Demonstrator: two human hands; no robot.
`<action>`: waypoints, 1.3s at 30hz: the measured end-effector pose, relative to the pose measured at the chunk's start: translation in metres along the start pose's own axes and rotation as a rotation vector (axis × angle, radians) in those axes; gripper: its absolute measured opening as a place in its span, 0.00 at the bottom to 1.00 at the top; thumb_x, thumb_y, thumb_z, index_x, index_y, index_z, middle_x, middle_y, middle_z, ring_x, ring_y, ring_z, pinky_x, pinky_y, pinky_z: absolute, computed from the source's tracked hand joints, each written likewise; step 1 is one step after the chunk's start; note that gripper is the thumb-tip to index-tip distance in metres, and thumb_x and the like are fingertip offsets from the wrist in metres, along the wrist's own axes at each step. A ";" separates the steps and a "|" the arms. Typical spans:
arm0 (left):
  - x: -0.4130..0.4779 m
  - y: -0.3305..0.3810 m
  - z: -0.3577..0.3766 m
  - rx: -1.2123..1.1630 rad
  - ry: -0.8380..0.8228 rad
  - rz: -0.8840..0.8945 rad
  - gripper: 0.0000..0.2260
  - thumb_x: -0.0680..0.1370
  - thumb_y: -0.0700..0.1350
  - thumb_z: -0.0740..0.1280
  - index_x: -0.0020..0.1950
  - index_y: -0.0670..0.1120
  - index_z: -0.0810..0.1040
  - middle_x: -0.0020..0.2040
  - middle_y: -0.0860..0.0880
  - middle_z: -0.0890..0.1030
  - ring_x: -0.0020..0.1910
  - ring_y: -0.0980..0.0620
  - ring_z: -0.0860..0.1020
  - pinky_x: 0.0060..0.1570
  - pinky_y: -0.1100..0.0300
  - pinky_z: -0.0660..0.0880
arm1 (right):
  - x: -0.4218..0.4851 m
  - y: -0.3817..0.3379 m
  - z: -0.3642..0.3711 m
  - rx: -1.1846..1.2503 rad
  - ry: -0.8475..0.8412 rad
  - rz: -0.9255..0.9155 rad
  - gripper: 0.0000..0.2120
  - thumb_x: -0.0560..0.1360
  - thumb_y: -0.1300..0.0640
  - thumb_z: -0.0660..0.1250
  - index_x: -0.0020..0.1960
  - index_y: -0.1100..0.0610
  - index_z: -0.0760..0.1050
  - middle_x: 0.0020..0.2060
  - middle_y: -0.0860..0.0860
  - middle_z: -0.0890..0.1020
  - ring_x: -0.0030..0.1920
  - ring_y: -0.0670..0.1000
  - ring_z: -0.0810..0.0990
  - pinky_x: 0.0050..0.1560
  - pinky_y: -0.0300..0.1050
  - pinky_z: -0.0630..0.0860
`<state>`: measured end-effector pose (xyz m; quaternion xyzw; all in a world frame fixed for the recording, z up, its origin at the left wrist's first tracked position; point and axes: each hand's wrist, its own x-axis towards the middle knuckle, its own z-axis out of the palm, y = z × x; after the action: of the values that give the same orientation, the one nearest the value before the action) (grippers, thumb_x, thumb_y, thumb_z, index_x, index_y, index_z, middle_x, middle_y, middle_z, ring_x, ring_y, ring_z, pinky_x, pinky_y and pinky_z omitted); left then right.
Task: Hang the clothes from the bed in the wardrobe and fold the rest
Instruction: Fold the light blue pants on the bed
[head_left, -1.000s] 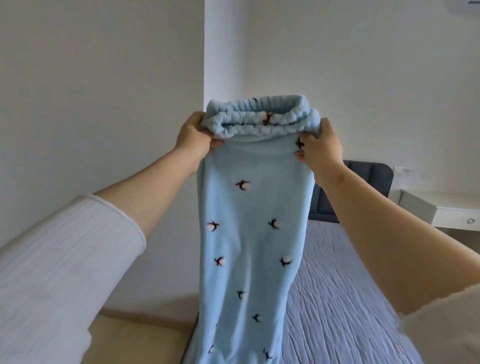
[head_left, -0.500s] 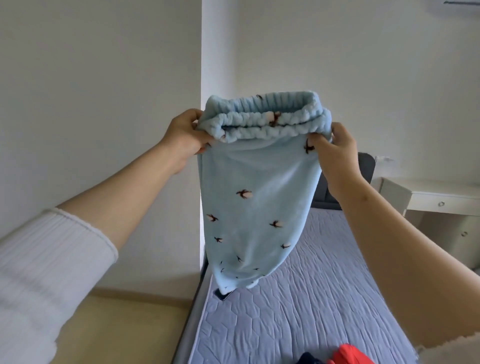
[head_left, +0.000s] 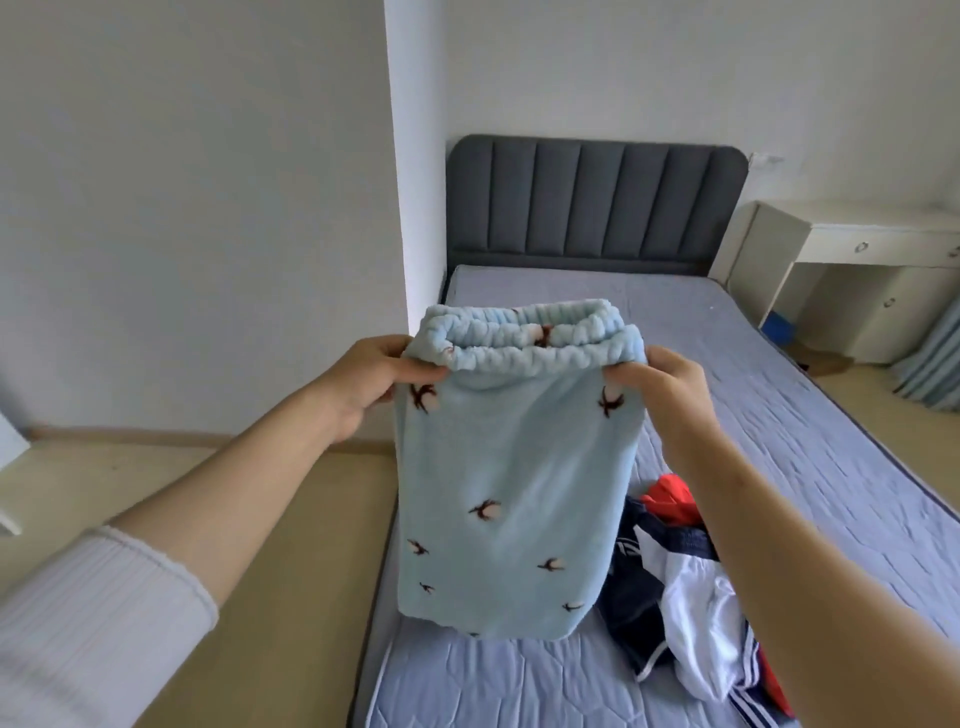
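I have the blue fleece trousers up in the middle of the frame, over the near left edge of the bed. My left hand pinches the gathered waistband at its left end, my right hand pinches it at the right end, thumbs in front on both sides. The legs hang doubled below, the lower fold just above the mattress (I cannot tell whether it brushes the quilt).

This cloth looks thick, plush and limp; I judge it light for its bulk and not slippery, so a fingertip pinch should carry it. It has no stiffness at all, so anything I let go of will slump. The elastic waistband is the firmest part and the best place to hold; for folding I would expect to lay it flat on the quilt and take the fold line next.

By count: one pair of trousers in my hands, two hands on it, one bed. At lower right of the frame lies one heap of clothes, showing red, navy and white pieces; how many garments are in it I cannot tell. One white desk stands at upper right.
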<state>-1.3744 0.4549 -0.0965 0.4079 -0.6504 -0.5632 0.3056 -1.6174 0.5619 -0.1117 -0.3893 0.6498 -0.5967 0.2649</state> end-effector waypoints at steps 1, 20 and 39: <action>-0.001 -0.014 0.002 -0.001 -0.010 -0.042 0.09 0.68 0.38 0.71 0.44 0.49 0.81 0.35 0.54 0.82 0.36 0.57 0.78 0.41 0.63 0.71 | -0.004 0.013 0.002 -0.003 -0.014 0.029 0.09 0.63 0.62 0.68 0.39 0.67 0.73 0.34 0.55 0.70 0.36 0.52 0.69 0.34 0.43 0.65; 0.134 -0.237 0.051 0.012 0.140 -0.665 0.08 0.72 0.38 0.70 0.50 0.47 0.78 0.29 0.54 0.72 0.27 0.57 0.63 0.23 0.67 0.57 | 0.092 0.276 0.054 -0.231 -0.163 0.525 0.16 0.66 0.58 0.72 0.33 0.62 0.66 0.28 0.54 0.67 0.31 0.51 0.64 0.35 0.47 0.60; 0.189 -0.414 0.102 0.283 -0.040 -0.930 0.30 0.79 0.48 0.62 0.77 0.49 0.51 0.75 0.46 0.58 0.69 0.46 0.66 0.57 0.59 0.67 | 0.098 0.433 0.091 -0.171 -0.267 1.095 0.29 0.77 0.57 0.63 0.75 0.49 0.57 0.72 0.53 0.63 0.65 0.55 0.69 0.67 0.56 0.67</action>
<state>-1.4754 0.3257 -0.5329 0.6821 -0.4748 -0.5539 -0.0493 -1.6802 0.4232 -0.5386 -0.0878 0.7637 -0.2634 0.5828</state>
